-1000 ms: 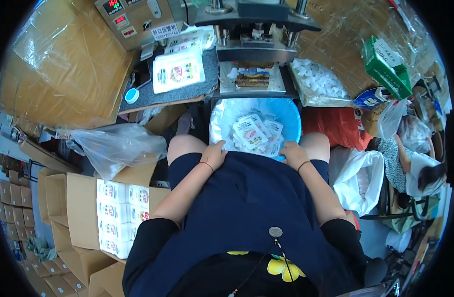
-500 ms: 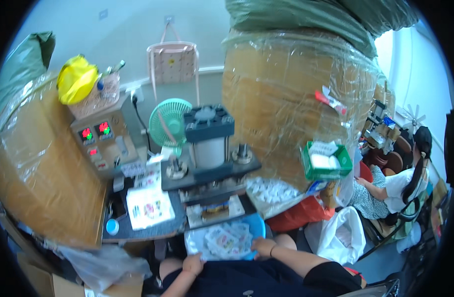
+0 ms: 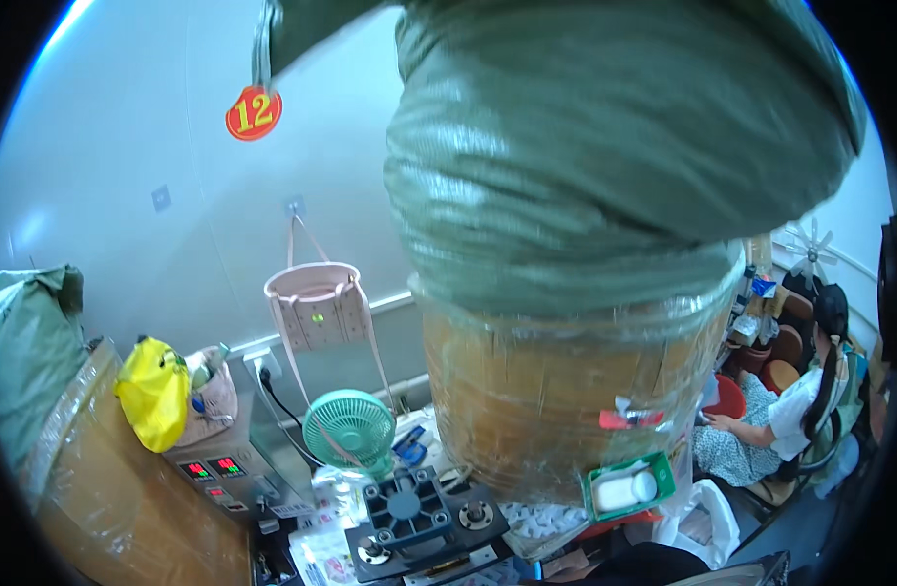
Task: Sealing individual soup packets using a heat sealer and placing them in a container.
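A machine with a black square top plate (image 3: 405, 503) and two round posts stands low in the middle, its lower part cut off by the bottom edge. My right arm shows only at that edge: a dark sleeve (image 3: 654, 562) and a small patch of skin right of the machine. Its fingers cannot be made out. My left hand is outside the picture. Beside the machine lie printed plastic sheets (image 3: 321, 557) on the left and a heap of small whitish pieces (image 3: 544, 520) on the right.
A green fan (image 3: 349, 430) and a metal control box (image 3: 229, 479) stand behind and left. Large wrapped cartons (image 3: 527, 391) carry a bulging green sack (image 3: 605, 166). A green box (image 3: 629, 485) holds white items. Another person (image 3: 761, 430) sits at the right.
The view has tilted up, so the machine and fan sit lower in it. Both hands, earlier at a blue basin of printed plastic pieces, have dropped largely or wholly from sight.
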Demonstrator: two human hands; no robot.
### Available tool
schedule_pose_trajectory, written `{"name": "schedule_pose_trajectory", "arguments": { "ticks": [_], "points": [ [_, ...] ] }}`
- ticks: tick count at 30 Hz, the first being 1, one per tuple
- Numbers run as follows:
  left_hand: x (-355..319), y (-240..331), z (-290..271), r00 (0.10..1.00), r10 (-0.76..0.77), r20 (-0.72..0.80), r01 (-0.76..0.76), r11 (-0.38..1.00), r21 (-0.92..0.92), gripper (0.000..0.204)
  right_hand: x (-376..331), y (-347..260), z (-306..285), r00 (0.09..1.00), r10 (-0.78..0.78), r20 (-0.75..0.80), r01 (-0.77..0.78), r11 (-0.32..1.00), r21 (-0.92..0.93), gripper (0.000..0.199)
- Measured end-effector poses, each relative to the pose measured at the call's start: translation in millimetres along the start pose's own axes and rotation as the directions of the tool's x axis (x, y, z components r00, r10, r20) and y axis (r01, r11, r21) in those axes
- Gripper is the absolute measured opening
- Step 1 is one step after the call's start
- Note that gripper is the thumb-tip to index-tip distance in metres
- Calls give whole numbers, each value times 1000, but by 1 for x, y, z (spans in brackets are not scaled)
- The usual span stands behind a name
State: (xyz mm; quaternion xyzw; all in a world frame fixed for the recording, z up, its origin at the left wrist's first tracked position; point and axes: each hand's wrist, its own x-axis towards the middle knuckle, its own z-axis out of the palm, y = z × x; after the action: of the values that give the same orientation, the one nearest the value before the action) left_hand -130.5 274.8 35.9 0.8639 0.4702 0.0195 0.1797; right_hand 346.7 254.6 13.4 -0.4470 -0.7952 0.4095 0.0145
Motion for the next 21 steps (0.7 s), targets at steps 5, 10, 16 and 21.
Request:
{"name": "schedule_pose_trajectory", "arguments": {
  "ticks": [5,10,16,21],
  "points": [
    [-8,-15,-85,980,195,-30,-194,980,35,42,-82,-117,-113,982,185,46,-190,936,296,26],
    [-43,-21,-134,936,348,-48,-346,937,45,42,-180,-234,-209,925,326,195,-379,755,536,34],
    [-169,115,-124,925,109,-365,-140,988,-59,42,-239,-375,-319,809,261,526,-351,933,77,55],
    [-156,185,-143,682,-564,465,654,755,-43,42,-166,-444,-373,741,190,644,28,950,-312,54]
  ]
}}
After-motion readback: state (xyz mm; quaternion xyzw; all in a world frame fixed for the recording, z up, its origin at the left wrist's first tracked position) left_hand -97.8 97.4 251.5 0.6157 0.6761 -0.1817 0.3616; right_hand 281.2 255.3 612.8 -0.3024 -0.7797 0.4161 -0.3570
